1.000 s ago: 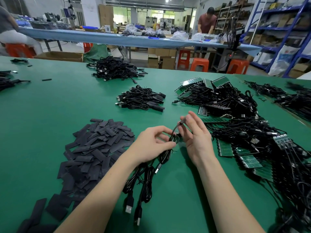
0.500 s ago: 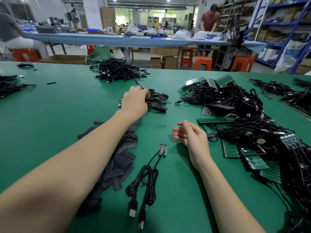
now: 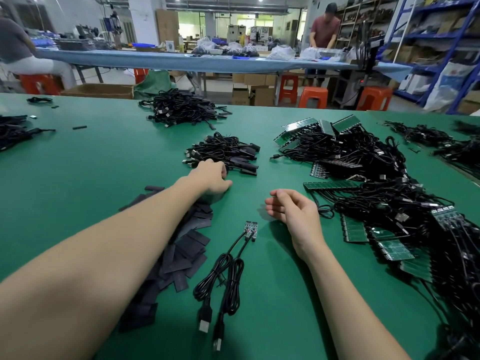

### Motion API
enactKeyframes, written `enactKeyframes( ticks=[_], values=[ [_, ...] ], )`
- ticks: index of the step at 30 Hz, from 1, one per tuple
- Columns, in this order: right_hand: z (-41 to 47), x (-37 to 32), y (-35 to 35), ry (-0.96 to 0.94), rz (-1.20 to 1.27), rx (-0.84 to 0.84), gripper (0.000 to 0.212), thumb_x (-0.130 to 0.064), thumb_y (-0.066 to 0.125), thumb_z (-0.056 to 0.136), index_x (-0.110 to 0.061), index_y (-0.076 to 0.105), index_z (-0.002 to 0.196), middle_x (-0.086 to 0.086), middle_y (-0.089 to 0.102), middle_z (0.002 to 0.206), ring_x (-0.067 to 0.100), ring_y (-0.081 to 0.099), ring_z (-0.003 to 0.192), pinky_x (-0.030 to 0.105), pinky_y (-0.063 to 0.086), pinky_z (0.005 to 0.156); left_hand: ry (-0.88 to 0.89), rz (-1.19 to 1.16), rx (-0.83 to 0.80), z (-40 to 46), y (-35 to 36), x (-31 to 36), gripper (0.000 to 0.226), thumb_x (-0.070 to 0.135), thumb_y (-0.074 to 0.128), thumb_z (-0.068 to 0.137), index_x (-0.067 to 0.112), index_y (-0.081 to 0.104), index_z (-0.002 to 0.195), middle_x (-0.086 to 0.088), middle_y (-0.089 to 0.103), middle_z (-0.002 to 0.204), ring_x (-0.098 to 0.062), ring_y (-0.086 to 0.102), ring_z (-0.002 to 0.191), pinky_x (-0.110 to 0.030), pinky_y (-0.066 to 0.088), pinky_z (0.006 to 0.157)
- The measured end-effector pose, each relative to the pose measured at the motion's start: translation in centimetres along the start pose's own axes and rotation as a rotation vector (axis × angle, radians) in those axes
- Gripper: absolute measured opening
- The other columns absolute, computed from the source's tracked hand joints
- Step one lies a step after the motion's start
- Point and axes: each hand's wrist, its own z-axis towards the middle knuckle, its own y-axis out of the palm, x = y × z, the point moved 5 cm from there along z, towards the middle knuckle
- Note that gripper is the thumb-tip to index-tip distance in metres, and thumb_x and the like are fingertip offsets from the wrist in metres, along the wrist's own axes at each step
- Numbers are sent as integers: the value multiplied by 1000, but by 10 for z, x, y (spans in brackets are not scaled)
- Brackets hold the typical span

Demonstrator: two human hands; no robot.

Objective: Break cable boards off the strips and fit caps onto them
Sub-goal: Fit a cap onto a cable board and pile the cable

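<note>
Lying loose on the green table (image 3: 78, 178) are two cables (image 3: 228, 271) side by side, each with a small bare board (image 3: 251, 228) at its far end and a USB plug at the near end; neither board wears a cap yet. A second ago both hands held these cables up together; half a second ago they were already set down and the left hand had reached out to the finished pile (image 3: 223, 152). Now the left hand (image 3: 211, 179) has drawn back a little and sits just short of that pile, between it and the cables, knuckles up and fingers curled under; I cannot tell whether it holds anything. My guess is that a capped piece has just been dropped off, so these two boards are next for capping.

Right of the two cables, the right hand (image 3: 293, 213) hovers palm-in, fingers loosely curled and holding nothing.

Left of the cables, partly under the left forearm, lies one heap of flat black caps (image 3: 189, 245), too many to count. Right of them sprawls one big tangle of cables on uncut strips (image 3: 332, 185); several green strips show, the exact number unclear. Beyond the finished pile sits another cable pile (image 3: 181, 107). Two people are at the blue bench (image 3: 161, 61) behind.
</note>
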Motion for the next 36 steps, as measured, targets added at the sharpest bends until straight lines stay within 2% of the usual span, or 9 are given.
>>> enactKeyframes(
  ticks=[5, 10, 15, 19, 21, 26, 30, 34, 36],
  values=[
    [-1, 0, 2, -27, -36, -33, 19, -11, 57, 101, -4, 72, 90, 7, 75, 76, 15, 68, 69, 22, 57, 68, 28, -242, 248, -39, 0, 26, 20, 37, 63, 93, 20, 64, 104, -8, 55, 119, -25, 51, 114, -40, 43, 103],
    [-6, -4, 5, -93, -224, -43, 18, -11, 59, 99, -11, 72, 86, 3, 75, 74, 13, 62, 63, 24, 52, 64, 68, -722, 317, -93, 19, 45, 8, 34, 66, 91, 28, 67, 87, 16, 67, 84, 7, 58, 67, -7, 43, 68],
    [-11, -17, 18, -135, -954, -237, 10, -39, 74, 86, -30, 74, 89, -16, 69, 77, 5, 62, 74, 8, 40, 62, -56, -1067, 281, -114, 48, 37, 6, 23, 64, 95, 22, 66, 89, 2, 69, 83, -15, 65, 80, -41, 56, 90],
    [-17, -18, 28, -6, -1187, -390, 32, -47, 82, 77, -30, 68, 100, -15, 65, 89, 6, 61, 82, 24, 45, 72, -61, -1088, 297, -117, 52, 36, 6, 23, 65, 94, 24, 66, 88, 5, 69, 83, -12, 65, 79, -30, 53, 80],
    [-17, -20, 26, 29, -1088, -380, 31, -36, 85, 77, -27, 63, 96, -10, 65, 92, 11, 62, 82, 27, 45, 71, -57, -1080, 303, -117, 51, 36, 5, 23, 65, 93, 24, 66, 88, 6, 69, 84, -12, 65, 81, -27, 53, 80],
    [-18, -26, 14, 171, -192, -320, 30, 4, 80, 79, -11, 64, 99, 6, 74, 78, 11, 67, 62, 22, 55, 61, -42, -1231, 158, -117, 49, 40, 10, 27, 68, 94, 17, 68, 94, 7, 72, 81, -10, 64, 74, -20, 51, 71],
    [-19, -23, 16, 248, 56, -290, 34, -10, 85, 65, -8, 68, 95, 7, 75, 81, 11, 67, 63, 20, 57, 66, -53, -1599, -43, -122, 50, 46, 7, 17, 65, 96, 13, 71, 97, 0, 73, 79, -9, 65, 65, -17, 53, 63],
    [-22, -16, 20, 333, 80, -328, 27, -18, 85, 67, -9, 74, 89, 3, 73, 79, 10, 66, 64, 19, 57, 64, -67, -1699, -113, -127, 49, 48, 18, 14, 61, 98, 6, 69, 111, 2, 73, 79, -1, 62, 58, -11, 46, 51],
    [-22, -16, 20, 350, 121, -362, 23, -18, 84, 66, -9, 76, 86, 3, 73, 79, 10, 64, 64, 19, 57, 64, -77, -1748, -152, -129, 49, 49, 21, 14, 62, 96, 5, 69, 114, 0, 74, 85, -2, 65, 64, -11, 49, 57]
  ],
)
